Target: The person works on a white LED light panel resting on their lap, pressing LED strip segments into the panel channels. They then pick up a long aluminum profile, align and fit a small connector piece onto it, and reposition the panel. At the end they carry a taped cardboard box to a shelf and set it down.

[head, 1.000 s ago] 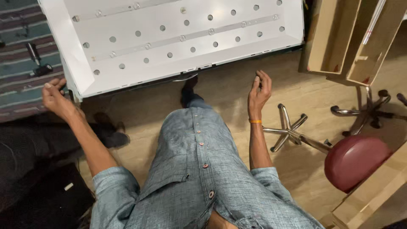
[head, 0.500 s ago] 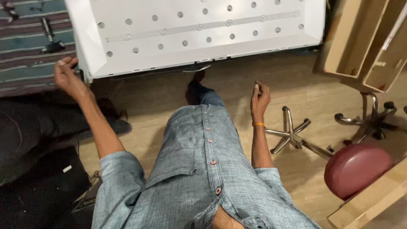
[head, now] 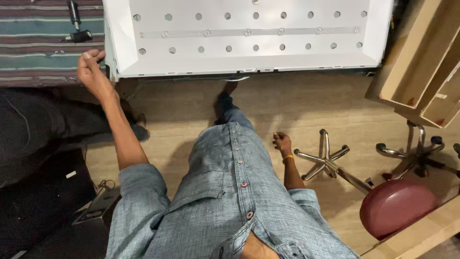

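A large white panel with rows of round holes and a thin strip across it lies ahead of me on the floor. My left hand is stretched out and grips the panel's near left corner. Beside my hip, my right hand hangs low with its fingers curled and nothing in it, well apart from the panel. An orange band circles that wrist. My foot reaches toward the panel's near edge.
A striped mat with a black tool lies at the far left. An overturned stool with a maroon seat and chrome legs lies on the right. A cardboard box stands behind it. Dark cloth is at left.
My right hand has dropped from near the panel's edge to my side and curled shut. My left hand has stayed on the panel's corner. The panel now sits squarer and higher in view.
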The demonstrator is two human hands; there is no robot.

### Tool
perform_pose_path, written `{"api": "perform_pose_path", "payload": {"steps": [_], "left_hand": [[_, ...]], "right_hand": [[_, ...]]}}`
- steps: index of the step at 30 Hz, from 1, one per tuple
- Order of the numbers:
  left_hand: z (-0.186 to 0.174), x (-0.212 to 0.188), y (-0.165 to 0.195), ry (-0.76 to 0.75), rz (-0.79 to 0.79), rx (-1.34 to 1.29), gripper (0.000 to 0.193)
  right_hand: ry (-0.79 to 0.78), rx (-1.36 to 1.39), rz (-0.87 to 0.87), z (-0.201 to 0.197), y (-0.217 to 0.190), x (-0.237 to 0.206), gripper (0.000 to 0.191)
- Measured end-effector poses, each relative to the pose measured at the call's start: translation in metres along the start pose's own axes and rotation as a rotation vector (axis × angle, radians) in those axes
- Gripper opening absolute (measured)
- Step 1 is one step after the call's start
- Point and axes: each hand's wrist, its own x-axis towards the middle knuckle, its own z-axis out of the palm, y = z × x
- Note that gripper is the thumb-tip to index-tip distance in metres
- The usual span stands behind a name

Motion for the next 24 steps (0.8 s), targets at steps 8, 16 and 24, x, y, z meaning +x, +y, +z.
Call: {"api": "perform_pose_path", "payload": {"steps": [8,16,24], "left_hand": [[-0.001,0.000,0.001,-0.004,0.028,-0.001,0.036],[0.011,0.002,0.013,-0.021,0.112,0.020,0.036],[0.019,-0.004,0.010,-0.014,0.102,-0.017,0.034]], "right_hand": [[-0.055,0.062,-0.219,0.011,-0.029,0.023,0.032],[0.037,0.023,-0.222,-0.003,-0.046,0.018,0.035],[0.048,0.008,-0.080,-0.025,-0.016,0.001,0.034]]}}
